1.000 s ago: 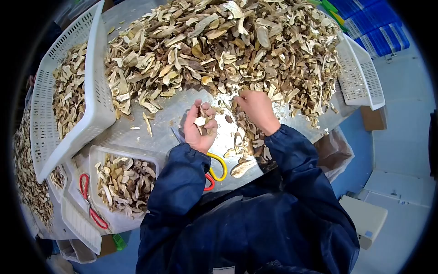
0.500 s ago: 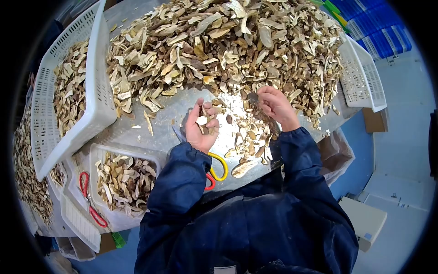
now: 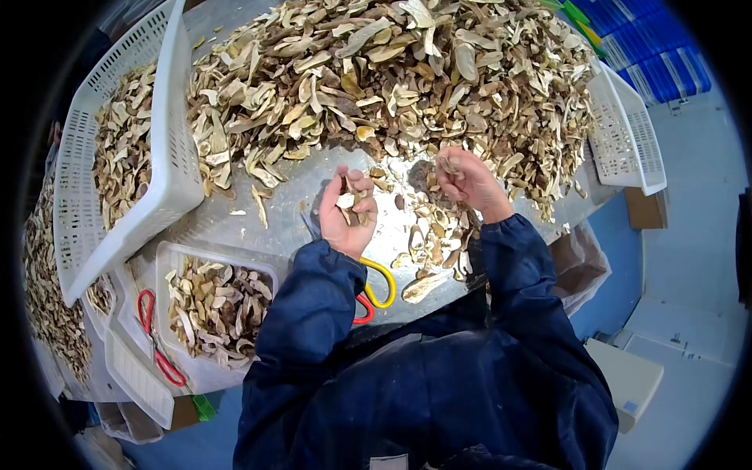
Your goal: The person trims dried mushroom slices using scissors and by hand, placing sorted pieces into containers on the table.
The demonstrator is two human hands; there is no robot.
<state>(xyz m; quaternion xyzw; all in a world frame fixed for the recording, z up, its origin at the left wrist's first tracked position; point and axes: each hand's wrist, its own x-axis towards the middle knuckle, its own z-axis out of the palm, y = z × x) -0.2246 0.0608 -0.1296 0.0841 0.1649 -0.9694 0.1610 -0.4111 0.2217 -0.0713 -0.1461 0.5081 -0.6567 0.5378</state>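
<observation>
My left hand (image 3: 347, 210) is turned palm up over the metal table, its fingers curled round several dried mushroom slices (image 3: 345, 201), one with a white face. To the right, my right hand (image 3: 470, 184) pinches a small brownish mushroom slice (image 3: 447, 164) between thumb and fingers, at the front edge of a big heap of dried mushroom slices (image 3: 376, 86). Between and below the hands, small loose pieces (image 3: 433, 235) lie scattered in bright light. Scissors with one yellow and one red handle (image 3: 381, 283) lie beside my left sleeve, their blades partly hidden under the arm.
A clear plastic tub (image 3: 163, 270) of slices stands at left, with red-handled scissors (image 3: 147, 313) beside it. A large white perforated basket (image 3: 176, 157) holding slices stands tilted behind it. Another white basket (image 3: 627, 141) is at right, near stacked blue crates (image 3: 658, 63).
My right hand has shifted slightly left, and a mushroom slice now shows at its fingertips. My left hand stays nearly in place with its slices. The view has shifted slightly.
</observation>
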